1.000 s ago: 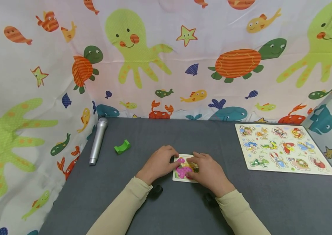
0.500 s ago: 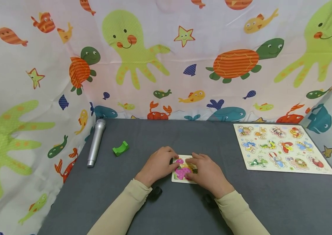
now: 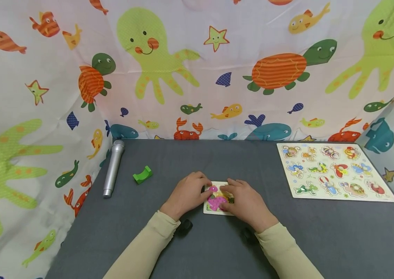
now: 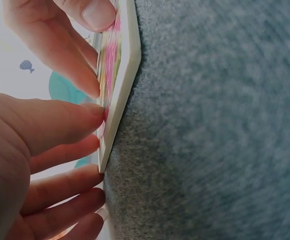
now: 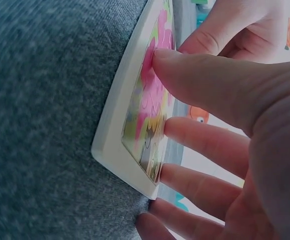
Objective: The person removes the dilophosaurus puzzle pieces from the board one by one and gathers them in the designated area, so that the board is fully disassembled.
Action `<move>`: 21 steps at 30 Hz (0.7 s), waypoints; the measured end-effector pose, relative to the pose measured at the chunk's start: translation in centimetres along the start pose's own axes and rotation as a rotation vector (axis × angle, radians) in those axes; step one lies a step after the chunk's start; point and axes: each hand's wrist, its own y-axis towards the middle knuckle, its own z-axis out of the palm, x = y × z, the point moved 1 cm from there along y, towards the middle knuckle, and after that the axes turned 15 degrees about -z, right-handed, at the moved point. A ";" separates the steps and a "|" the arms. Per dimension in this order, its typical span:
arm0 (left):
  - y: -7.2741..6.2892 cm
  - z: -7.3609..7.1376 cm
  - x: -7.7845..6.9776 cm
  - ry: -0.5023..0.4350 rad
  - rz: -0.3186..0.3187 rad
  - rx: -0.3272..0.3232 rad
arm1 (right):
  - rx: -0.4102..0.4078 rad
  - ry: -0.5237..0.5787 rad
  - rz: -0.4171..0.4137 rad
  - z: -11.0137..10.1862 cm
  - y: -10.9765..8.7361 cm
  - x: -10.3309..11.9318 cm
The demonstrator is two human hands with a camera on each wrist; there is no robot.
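A small jigsaw puzzle [image 3: 216, 201] in a pale frame lies on the grey table, with a pink dinosaur-like figure on its face. My left hand [image 3: 190, 193] is at its left side. In the left wrist view the left thumb [image 4: 70, 120] touches the picture, and other fingertips reach the frame's edge. My right hand [image 3: 247, 203] covers the puzzle's right part. In the right wrist view the right thumb [image 5: 194, 75] presses on the pink area, while fairly straight fingers rest on the picture and beyond the corner.
A silver microphone [image 3: 113, 168] lies at the table's left edge, with a green arched block [image 3: 143, 175] to its right. A large insect puzzle board [image 3: 336, 172] lies at the back right. Sea-animal cloth [image 3: 183, 38] walls the table's back and sides.
The view has shifted slightly, so the scene sits a little differently in the frame. Both hands keep their place on the puzzle.
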 end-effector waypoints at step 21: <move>0.1 0.1 0.0 -0.006 -0.024 0.017 | 0.020 0.003 0.007 -0.1 0.2 -0.1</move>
